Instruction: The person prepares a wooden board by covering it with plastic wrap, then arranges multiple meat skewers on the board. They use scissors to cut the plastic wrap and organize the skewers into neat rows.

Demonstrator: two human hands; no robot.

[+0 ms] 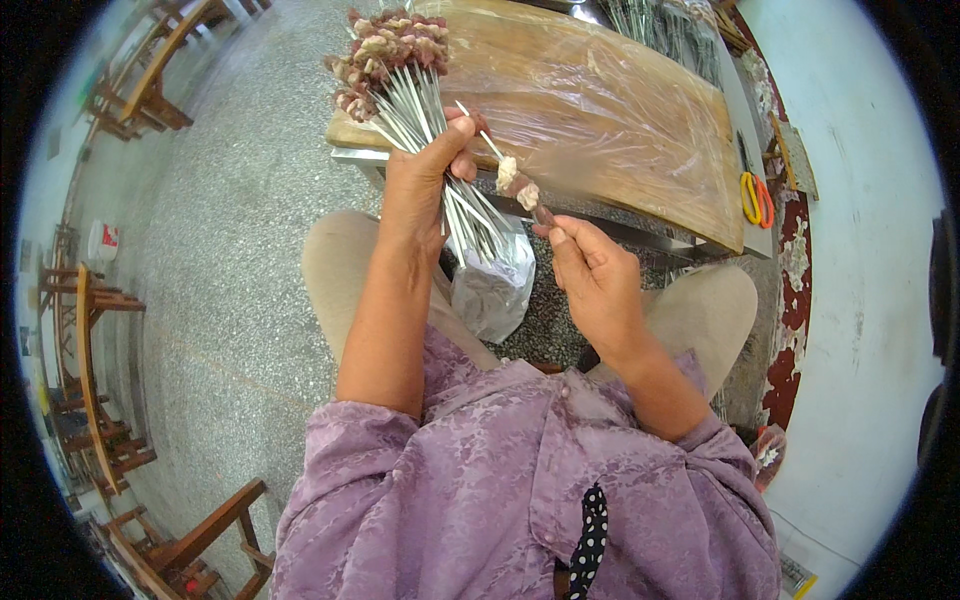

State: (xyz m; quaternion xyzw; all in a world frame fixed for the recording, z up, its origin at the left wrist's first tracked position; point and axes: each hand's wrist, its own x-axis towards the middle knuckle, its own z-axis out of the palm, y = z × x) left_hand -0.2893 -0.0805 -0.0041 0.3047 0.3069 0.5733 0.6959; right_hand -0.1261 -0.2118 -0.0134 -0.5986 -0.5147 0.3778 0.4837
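My left hand grips a thick bundle of flat metal skewers. Their upper ends carry chunks of raw meat, reddish and pale, while the bare ends fan out below my wrist. In front of my knees, my right hand pinches the lower end of a single meat skewer between thumb and fingers. Several pale and dark pieces sit along it, and its bare tip points up and left towards my left thumb. A small bit of dark red meat shows beside my left fingers.
A wooden board under clear plastic film lies on the low table ahead. Scissors with yellow and orange handles rest at its right edge. More metal skewers lie at the back. A plastic bag hangs between my knees; wooden benches stand left.
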